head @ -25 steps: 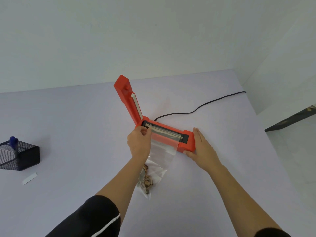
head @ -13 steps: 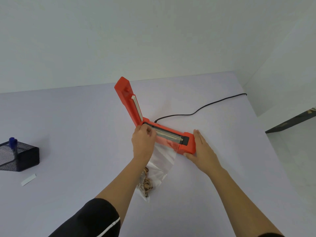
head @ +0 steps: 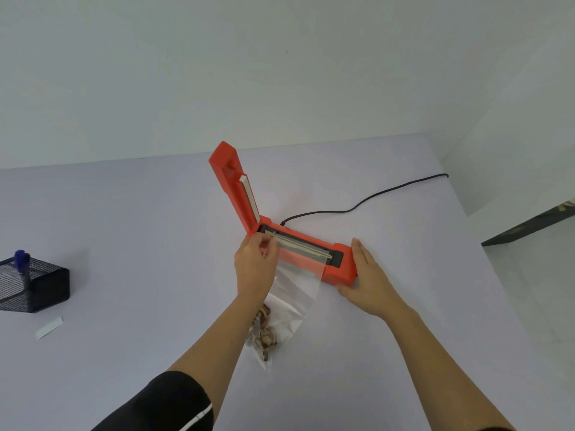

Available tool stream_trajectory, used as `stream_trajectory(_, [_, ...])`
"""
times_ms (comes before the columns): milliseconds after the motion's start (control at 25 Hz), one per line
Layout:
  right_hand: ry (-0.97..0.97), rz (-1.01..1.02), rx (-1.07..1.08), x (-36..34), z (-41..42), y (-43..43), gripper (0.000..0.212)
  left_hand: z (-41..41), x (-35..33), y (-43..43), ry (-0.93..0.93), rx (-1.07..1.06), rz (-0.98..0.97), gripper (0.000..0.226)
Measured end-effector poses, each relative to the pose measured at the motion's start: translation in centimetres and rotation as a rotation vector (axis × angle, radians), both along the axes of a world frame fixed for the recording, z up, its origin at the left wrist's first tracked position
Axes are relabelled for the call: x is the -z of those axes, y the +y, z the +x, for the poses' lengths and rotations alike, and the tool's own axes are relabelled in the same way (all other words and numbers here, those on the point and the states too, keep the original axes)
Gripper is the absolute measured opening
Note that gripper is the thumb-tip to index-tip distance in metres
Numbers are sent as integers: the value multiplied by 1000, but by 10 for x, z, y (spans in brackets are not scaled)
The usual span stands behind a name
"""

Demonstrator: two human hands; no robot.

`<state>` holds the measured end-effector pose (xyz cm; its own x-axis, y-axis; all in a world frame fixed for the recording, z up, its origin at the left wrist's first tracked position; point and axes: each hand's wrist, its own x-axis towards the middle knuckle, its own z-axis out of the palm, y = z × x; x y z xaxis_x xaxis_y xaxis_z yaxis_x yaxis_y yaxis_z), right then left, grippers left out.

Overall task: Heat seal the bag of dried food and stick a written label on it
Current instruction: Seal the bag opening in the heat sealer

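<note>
one sealer (head: pixel 337 265), one bag (head: pixel 295 290), two hands.

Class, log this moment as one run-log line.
sealer lid up | left hand pinches bag mouth onto it | right hand flat against sealer end

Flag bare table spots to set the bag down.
Bare table between the pen holder and the left hand; also right of the right hand, nearer than the cord. Crowded at the sealer, where both hands and the bag meet.

Bag (head: pixel 295 293) mouth on sealer (head: pixel 311 253) base; holder (head: pixel 34 284) far left
</note>
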<state>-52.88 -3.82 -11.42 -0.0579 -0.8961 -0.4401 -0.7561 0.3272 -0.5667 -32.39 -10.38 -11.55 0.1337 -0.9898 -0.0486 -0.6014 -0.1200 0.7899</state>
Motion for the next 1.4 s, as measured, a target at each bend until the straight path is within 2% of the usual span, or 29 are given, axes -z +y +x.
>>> stream_trajectory(80, [-106,-21,66,-6,-4,-4,88,3,1,1,50,-66,104,17])
stream_trajectory(120, [-134,-94,120,-11,-5,-8,82,5,3,1,58,-78,128,18])
stream_trajectory(240, [-153,-299,198,-24,-1,-26,56,8,4,0,24,-16,87,19])
stream_trajectory(360, [-111,-251,113,-24,2,-43,46,10,5,-1,-61,119,-13,28])
stream_trajectory(520, [-88,-188,66,-16,1,-48,44,7,4,-6,-107,148,-27,31])
stream_trajectory(800, [-14,-363,19,-15,21,-62,22,4,3,-6,-117,120,31,35])
stream_trajectory(1000, [-6,-319,-214,-20,57,-93,22,8,7,-7,-259,224,-23,36])
stream_trajectory(1400, [51,-306,-310,-13,76,-110,23,17,15,-8,-265,305,-77,35])
